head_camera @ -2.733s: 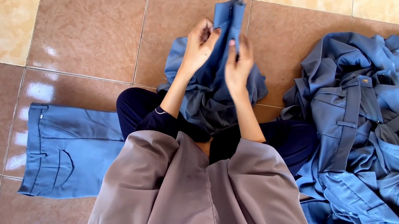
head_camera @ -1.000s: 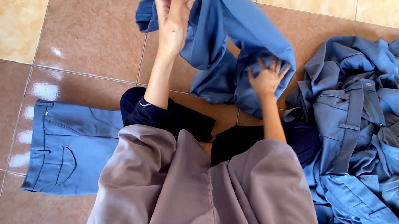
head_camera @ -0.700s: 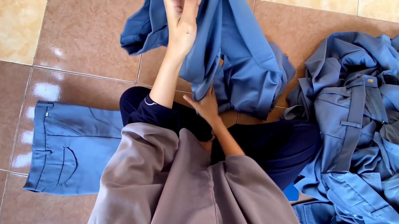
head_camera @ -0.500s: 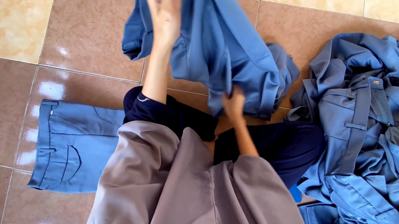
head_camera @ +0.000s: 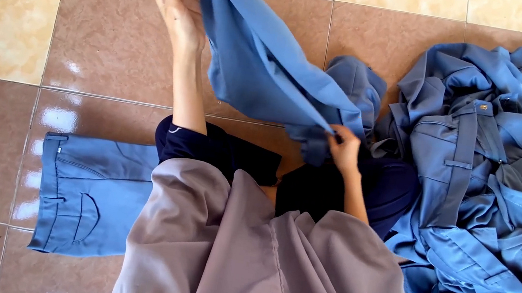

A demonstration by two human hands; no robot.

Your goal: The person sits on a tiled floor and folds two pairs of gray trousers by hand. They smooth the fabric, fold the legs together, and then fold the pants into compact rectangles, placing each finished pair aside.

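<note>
Head view, looking straight down at a person seated on a tiled floor (head_camera: 12, 13) of beige and reddish-brown squares, a grey garment (head_camera: 245, 254) covering the lap at six o'clock. Both hands are closed on one blue garment (head_camera: 266, 65), which stretches as a slanted band from eleven o'clock towards the centre. At eleven o'clock the left hand (head_camera: 179, 0) is raised with the arm extended, its fingers pinching one end of the cloth near the top edge of the frame. Just right of centre, the right hand (head_camera: 344, 145) grips the lower end, where the fabric bunches into folds and a loose part (head_camera: 356, 88) slumps onto the floor behind it. The garment hangs in the air between the two hands, pulled fairly taut but not yet laid flat or folded. At eight o'clock a pair of folded blue trousers (head_camera: 88, 193) lies flat on the floor, touching the person's left side and partly tucked beneath the grey cloth; this looks like one finished piece. From two to five o'clock a large heap of crumpled blue clothes (head_camera: 494, 202) sits just beside the right arm, waistbands and belt loops showing, a small red label near its right edge. Judging by this, one item is done, one is in hand, and most of the pile remains.
</note>
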